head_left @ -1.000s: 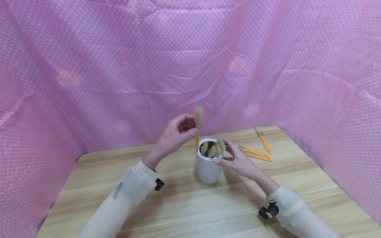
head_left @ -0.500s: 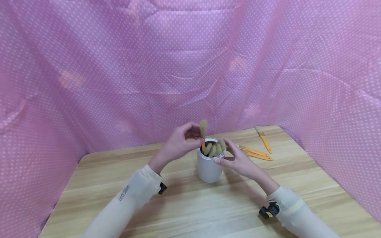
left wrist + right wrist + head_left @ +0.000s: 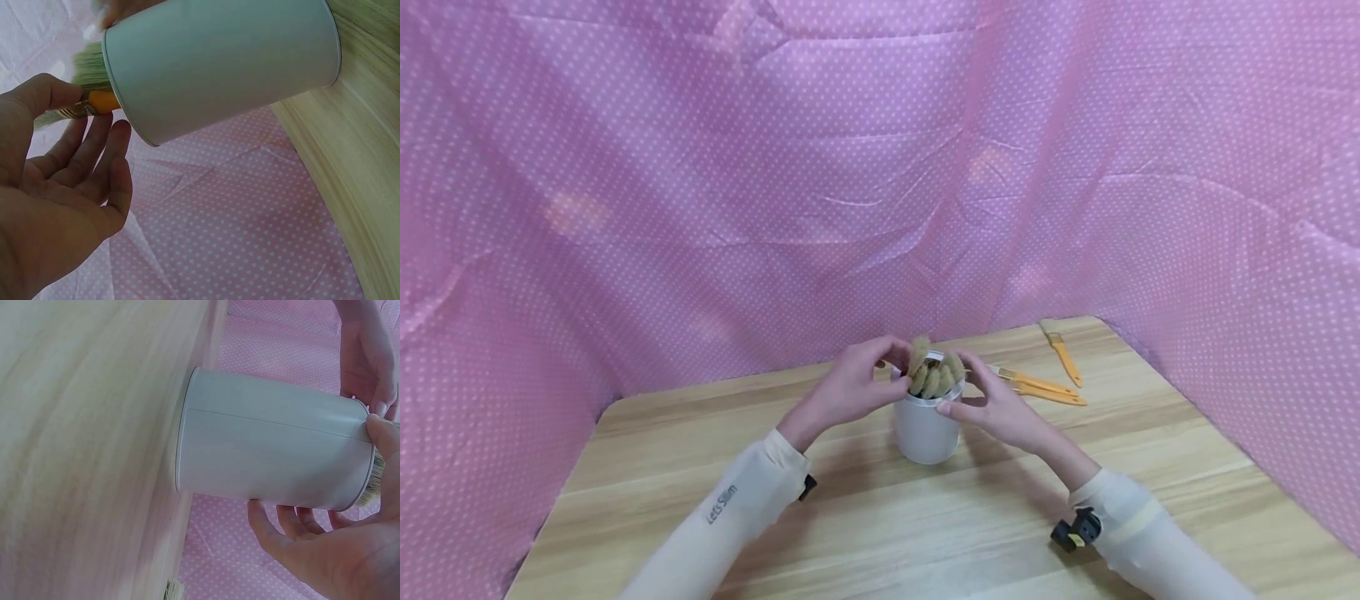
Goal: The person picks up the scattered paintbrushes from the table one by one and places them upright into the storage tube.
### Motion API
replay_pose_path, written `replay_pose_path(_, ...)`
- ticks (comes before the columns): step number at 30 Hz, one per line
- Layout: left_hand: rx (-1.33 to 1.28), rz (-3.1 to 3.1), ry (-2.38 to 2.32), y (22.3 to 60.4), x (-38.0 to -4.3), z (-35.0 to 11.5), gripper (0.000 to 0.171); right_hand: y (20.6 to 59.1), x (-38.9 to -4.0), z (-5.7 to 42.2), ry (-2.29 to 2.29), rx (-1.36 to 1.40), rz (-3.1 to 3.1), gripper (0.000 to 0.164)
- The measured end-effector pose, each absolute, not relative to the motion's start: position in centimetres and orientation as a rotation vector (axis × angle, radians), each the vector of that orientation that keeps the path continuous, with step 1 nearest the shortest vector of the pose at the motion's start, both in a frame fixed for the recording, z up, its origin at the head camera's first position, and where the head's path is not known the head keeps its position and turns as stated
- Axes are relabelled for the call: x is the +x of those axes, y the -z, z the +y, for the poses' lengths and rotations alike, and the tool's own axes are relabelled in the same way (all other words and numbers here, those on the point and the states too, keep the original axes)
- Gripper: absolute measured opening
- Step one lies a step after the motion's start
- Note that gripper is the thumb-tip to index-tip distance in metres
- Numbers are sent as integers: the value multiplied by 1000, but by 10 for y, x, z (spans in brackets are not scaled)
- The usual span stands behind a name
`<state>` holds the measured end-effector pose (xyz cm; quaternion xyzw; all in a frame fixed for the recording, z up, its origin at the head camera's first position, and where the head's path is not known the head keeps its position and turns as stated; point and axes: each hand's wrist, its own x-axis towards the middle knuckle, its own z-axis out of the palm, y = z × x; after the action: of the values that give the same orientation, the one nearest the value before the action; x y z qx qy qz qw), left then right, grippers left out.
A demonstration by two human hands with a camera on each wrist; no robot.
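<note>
A white cylindrical container (image 3: 927, 433) stands upright on the table, with several bristle brush heads (image 3: 934, 381) showing above its rim. My left hand (image 3: 857, 379) pinches a paintbrush (image 3: 918, 354) near its metal band. In the left wrist view that paintbrush's orange handle (image 3: 104, 100) runs into the container's mouth, bristles outward; its lower part is hidden inside. My right hand (image 3: 1003, 408) grips the container by its upper right side. The right wrist view shows the thumb near the rim and the other fingers (image 3: 269, 531) curved along the wall.
Right of the container, orange-handled paintbrushes (image 3: 1045, 388) lie together on the wooden table (image 3: 880, 533). Another paintbrush (image 3: 1063, 354) lies apart near the back right corner. Pink dotted cloth (image 3: 850, 183) hangs behind and along both sides.
My left hand has moved right and down, carrying the paintbrush from beside the container into its mouth. The right hand keeps its hold on the container.
</note>
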<state>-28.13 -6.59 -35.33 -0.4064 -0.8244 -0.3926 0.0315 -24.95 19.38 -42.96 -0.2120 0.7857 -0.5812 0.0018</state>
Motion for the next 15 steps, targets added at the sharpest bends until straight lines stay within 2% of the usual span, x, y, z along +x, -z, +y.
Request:
replay_pose_path(9, -1186, -2624, 1148, 358, -284, -69, 30, 430, -252, 195, 1820, -666, 2450, 81)
replay_pose_path(15, -1238, -2636, 1082, 358, -285, -69, 31, 431, -250, 196, 1810, -656, 2446, 82)
